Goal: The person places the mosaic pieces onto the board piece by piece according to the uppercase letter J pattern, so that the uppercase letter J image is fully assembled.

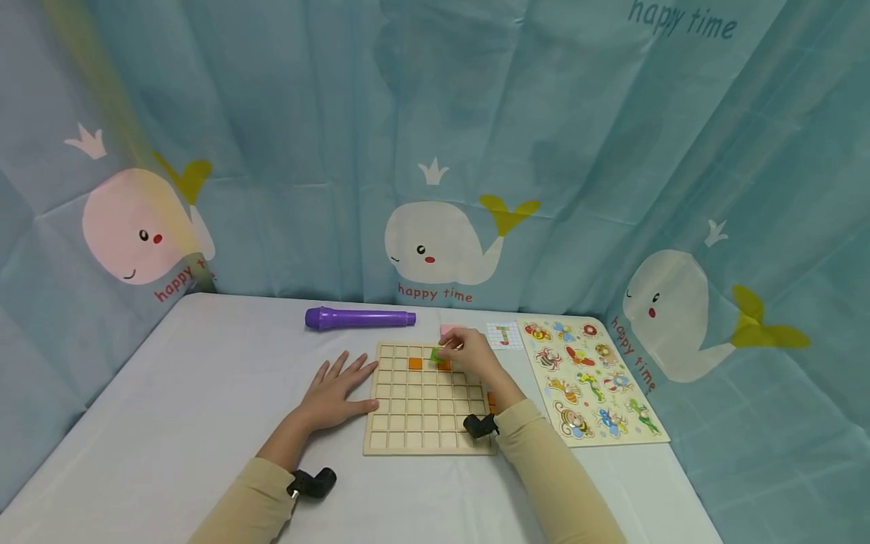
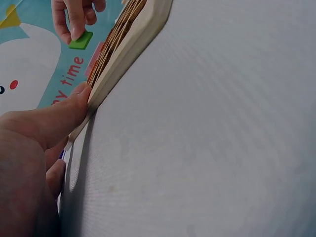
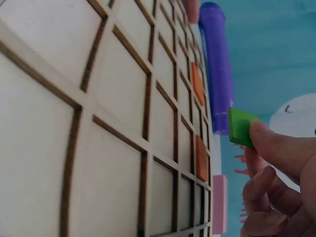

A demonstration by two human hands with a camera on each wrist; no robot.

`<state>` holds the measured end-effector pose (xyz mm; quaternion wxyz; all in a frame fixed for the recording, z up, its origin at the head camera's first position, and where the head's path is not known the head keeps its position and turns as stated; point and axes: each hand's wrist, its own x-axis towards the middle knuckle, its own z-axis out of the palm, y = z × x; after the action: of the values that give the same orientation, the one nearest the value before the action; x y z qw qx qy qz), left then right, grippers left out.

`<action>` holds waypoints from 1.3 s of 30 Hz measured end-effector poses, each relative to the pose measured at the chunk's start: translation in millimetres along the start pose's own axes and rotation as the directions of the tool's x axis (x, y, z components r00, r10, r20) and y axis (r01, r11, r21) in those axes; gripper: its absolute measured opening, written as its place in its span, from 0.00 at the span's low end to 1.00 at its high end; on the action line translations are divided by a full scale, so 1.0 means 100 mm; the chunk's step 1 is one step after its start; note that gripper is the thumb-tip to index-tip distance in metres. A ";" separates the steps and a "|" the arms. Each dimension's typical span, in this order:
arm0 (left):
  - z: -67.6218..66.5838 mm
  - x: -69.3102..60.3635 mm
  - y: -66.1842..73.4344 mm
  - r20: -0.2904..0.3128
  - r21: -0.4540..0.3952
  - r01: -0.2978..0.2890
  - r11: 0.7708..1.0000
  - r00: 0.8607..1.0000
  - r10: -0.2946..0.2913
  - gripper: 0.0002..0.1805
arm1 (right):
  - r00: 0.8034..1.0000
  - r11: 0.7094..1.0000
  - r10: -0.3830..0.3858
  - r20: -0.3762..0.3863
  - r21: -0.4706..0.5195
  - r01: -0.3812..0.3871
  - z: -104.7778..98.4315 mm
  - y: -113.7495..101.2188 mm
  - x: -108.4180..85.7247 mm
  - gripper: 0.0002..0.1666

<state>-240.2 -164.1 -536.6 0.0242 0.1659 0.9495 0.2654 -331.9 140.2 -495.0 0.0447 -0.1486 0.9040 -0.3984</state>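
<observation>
A wooden grid board (image 1: pixel 421 404) lies on the table with two orange squares, one (image 1: pixel 415 364) left of the other (image 1: pixel 445 366), both in a row near its far edge. My right hand (image 1: pixel 476 355) pinches a green square (image 3: pixel 240 127) between thumb and fingers, held above the board in the right wrist view. My left hand (image 1: pixel 333 397) lies with fingers spread at the board's left edge, its thumb touching that edge in the left wrist view.
A purple microphone-shaped object (image 1: pixel 360 318) lies behind the board. A pink piece (image 3: pixel 219 203) and a patterned card (image 1: pixel 504 335) are beyond it. At right lies an insect puzzle board (image 1: pixel 591 378); orange pieces (image 1: pixel 492 403) sit by the grid's right edge.
</observation>
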 end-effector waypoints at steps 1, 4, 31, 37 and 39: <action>0.00 0.00 0.00 -0.001 -0.002 -0.002 1.000 1.000 0.002 0.45 | 1.000 1.000 -0.002 0.004 -0.003 0.002 0.03 0.00 0.01 0.04; 0.00 -0.01 -0.01 0.004 0.009 0.000 1.000 1.000 0.000 0.45 | 1.000 1.000 -0.002 0.028 -0.001 0.002 0.09 0.00 0.02 0.04; 0.02 0.02 0.00 0.007 0.008 0.019 1.000 1.000 -0.019 0.46 | 0.997 0.995 -0.001 0.078 -0.099 0.009 -0.01 -0.19 -0.08 0.10; 0.03 0.03 -0.03 0.008 0.021 0.021 1.000 1.000 -0.021 0.47 | 0.998 0.996 -0.012 0.059 -0.083 0.017 -0.18 -0.20 -0.23 0.12; 0.02 0.03 -0.03 0.006 0.022 0.020 1.000 1.000 -0.020 0.47 | 0.999 0.997 -0.015 0.047 -0.075 0.018 -0.22 -0.19 -0.28 0.13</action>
<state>-244.0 -164.6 -540.4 0.0279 0.1572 0.9539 0.2540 -304.7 152.2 -467.2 0.0569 -0.1669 0.9159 -0.3606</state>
